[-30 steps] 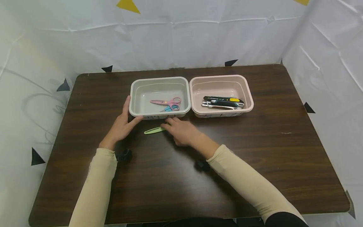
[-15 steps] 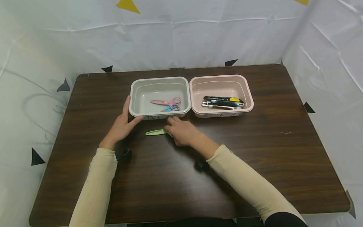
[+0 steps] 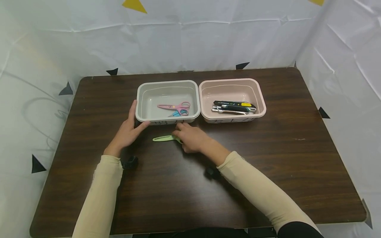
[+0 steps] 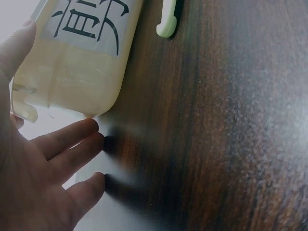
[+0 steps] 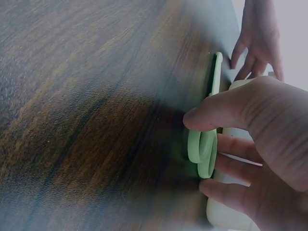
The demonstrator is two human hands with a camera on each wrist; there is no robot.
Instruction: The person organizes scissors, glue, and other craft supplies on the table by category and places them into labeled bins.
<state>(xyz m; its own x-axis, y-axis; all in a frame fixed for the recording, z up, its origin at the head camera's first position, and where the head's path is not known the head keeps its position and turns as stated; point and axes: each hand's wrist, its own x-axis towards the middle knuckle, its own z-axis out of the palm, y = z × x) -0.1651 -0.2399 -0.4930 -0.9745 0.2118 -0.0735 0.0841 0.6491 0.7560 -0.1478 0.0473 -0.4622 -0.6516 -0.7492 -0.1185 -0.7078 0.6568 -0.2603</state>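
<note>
My right hand (image 3: pixel 191 138) pinches light green scissors (image 3: pixel 162 138) at the finger loops, thumb on one side and fingers on the other. Their slim green blade end points left, low over the brown table, just in front of the light grey box (image 3: pixel 148 116). With fingers extended, my left hand (image 3: pixel 124 135) rests against that box's front left corner, thumb on the front rim and index finger along the side. A label (image 4: pixel 91 24) with dark characters shows on the box's front in the left wrist view. Inside lie pink scissors (image 3: pixel 171 107) and blue-handled scissors (image 3: pixel 177 114).
A pink box (image 3: pixel 262 107) stands directly right of the grey one and contains several box cutters (image 3: pixel 235 107). Both sit toward the back of the brown table (image 3: pixel 282 158). White sheets (image 3: pixel 178 43) hang behind and on both sides.
The right hand has shifted the green scissors slightly right, and their blade end has turned to lie more level. My left hand stays at the grey box's corner.
</note>
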